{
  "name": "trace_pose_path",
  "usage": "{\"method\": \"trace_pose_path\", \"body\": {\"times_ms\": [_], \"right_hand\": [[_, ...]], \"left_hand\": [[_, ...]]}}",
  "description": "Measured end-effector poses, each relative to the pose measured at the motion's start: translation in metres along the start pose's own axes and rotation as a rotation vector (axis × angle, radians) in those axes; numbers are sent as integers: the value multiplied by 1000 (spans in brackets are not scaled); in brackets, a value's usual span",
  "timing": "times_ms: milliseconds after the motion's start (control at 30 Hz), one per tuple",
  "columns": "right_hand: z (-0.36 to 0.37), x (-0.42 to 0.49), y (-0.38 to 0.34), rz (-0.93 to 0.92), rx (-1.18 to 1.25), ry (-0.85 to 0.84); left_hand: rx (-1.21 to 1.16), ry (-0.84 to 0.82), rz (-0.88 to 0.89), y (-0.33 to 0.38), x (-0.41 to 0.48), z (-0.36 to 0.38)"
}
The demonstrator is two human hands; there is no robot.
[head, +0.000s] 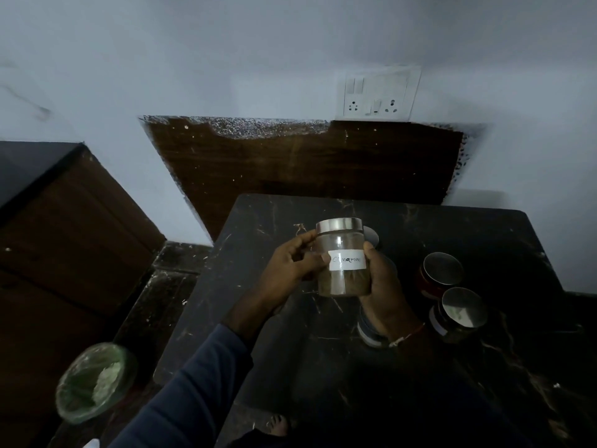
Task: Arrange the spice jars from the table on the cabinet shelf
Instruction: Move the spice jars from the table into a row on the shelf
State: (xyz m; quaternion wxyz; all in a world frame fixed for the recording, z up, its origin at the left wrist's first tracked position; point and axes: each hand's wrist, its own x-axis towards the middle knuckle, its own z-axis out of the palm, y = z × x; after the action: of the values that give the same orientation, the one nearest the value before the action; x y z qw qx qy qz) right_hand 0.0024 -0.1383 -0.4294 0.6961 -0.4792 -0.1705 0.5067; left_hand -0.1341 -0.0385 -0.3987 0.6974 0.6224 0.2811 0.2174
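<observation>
Sleeve: a dark sleeve is seen entering from 7 o'clock and leads to the left hand.
Left hand: its fingers are curled against the 9 o'clock side of the jar, with the thumb laid on the edge of the label; the jar is gripped.
Right hand: the jar's 3 o'clock side is wrapped by the right hand, so it is gripped here too.
Jar place: it is held between both hands at mid-frame, lifted clear of the table.
Axis: the long axis runs from 12 to 6 and is nearly upright; the lid is pointed to 12 and the label is turned to the camera.
Other jars: a red jar and a dark jar stand at 3 to 4 o'clock of the held one. What seems to be a low jar is mostly hidden under the right wrist.
Cabinet: the cabinet is set at 9 o'clock, well apart; no shelf is shown.
Bin: a lined bin is placed on the floor at 7 o'clock.
Risk, knock: the low jar could be toppled if the right wrist is dropped or swung.
Risk, slip: the smooth glass could be lost if it is passed to one hand for the carry toward 9 o'clock.
Risk, spill: how tight the lid is cannot be told, so powder could be shed if the jar is tipped.
</observation>
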Motion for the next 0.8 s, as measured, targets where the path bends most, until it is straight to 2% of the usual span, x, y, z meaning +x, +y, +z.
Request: {"method": "trace_pose_path", "body": {"times_ms": [133,300,400,567,667,800], "right_hand": [[18,14,-18,20,-98,103],[45,31,-74,-171,-417,-84],[81,42,-141,-336,-592,-188],[158,50,-261,-589,-844,-282],[205,51,-323,-732,-857,-360],[262,63,-383,-877,-836,-342]], "left_hand": [[-9,-9,1,8,4,-10],[12,50,174,46,16,-31],[49,97,352,105,29,-48],[178,72,630,227,48,-79],[272,44,802,305,61,-96],[430,67,938,394,86,-110]]}}
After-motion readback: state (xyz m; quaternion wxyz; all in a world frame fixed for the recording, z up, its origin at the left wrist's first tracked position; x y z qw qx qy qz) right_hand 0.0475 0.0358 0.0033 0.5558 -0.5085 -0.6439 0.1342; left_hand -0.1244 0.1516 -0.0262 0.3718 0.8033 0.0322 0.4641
